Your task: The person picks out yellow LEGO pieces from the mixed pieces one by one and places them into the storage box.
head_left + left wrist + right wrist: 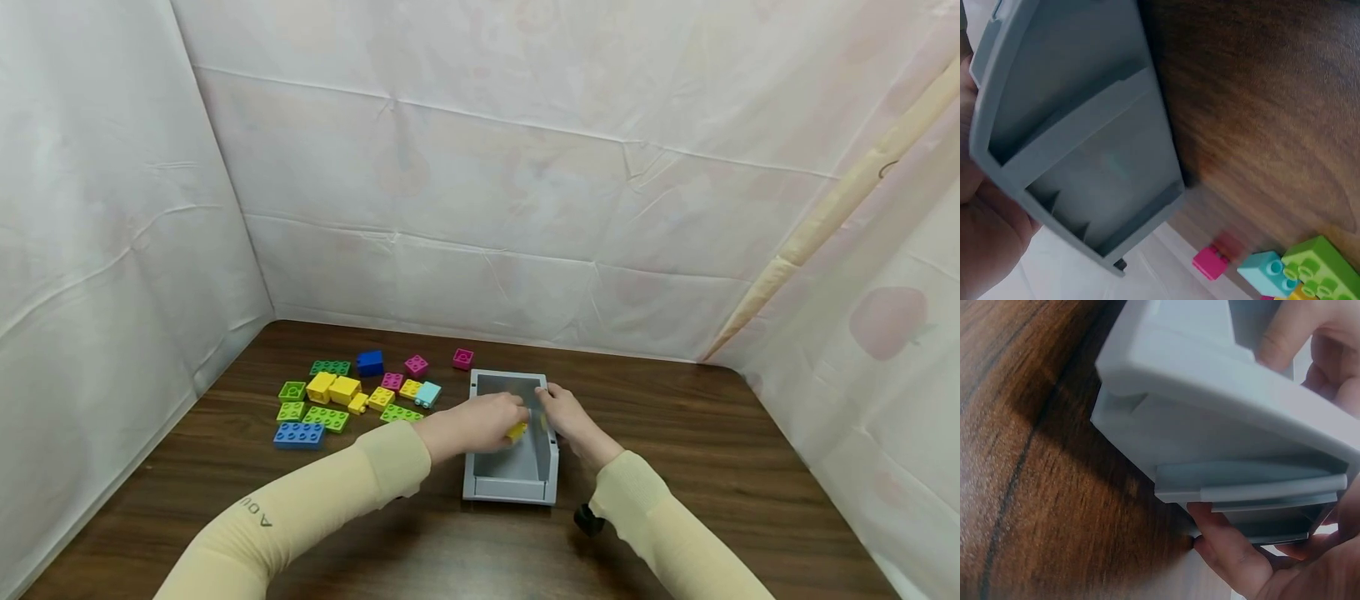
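A grey plastic bin [510,489] sits on the table, its low lip toward me. My left hand [486,421] reaches over its left wall and holds a yellow toy brick [517,432] inside the bin, the fingers partly covering it. At the right wall, my right hand [567,417] grips the rim. In the right wrist view, its curled fingers [1232,550] press under a ledge on the outside of the bin [1210,431]. The left wrist view shows the bin [1079,144] hiding most of the left hand [997,231]; the brick is out of sight there.
Several loose toy bricks lie left of the bin, including a blue brick [298,435], a light green brick [326,418], a yellow brick [345,390] and a light blue brick [427,394]. A pink brick [462,358] lies behind the bin. White sheets [480,283] surround the brown table [720,467].
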Demonstrator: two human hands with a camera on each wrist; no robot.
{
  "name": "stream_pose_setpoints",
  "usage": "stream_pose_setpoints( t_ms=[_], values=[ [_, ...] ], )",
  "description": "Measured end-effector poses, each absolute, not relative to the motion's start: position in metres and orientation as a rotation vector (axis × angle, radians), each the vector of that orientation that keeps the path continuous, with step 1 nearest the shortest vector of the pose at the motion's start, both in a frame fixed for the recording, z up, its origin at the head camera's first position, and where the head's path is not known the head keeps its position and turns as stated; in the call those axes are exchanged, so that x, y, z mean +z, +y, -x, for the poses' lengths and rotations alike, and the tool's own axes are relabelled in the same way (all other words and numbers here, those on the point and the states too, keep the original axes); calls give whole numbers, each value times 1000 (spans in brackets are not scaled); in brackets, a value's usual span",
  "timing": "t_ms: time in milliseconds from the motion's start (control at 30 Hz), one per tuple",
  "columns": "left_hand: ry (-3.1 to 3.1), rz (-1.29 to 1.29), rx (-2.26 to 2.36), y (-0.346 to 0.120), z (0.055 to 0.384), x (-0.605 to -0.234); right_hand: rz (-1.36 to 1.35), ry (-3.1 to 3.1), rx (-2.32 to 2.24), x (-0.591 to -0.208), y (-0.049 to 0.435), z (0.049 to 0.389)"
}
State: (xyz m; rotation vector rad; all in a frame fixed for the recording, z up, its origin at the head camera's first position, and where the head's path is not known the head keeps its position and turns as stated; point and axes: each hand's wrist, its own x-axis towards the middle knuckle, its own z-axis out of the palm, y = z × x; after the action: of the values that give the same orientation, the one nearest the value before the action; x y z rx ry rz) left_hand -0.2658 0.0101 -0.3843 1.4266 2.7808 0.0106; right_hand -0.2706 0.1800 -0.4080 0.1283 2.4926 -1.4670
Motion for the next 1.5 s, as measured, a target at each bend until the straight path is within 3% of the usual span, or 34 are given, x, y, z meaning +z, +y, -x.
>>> stream_pose_setpoints(
  t_ms=[1500],
  values=[
    [2811, -1345, -21, 30, 271, -401, -111, 2535, -1434, -408, 179, 271]
  ],
)
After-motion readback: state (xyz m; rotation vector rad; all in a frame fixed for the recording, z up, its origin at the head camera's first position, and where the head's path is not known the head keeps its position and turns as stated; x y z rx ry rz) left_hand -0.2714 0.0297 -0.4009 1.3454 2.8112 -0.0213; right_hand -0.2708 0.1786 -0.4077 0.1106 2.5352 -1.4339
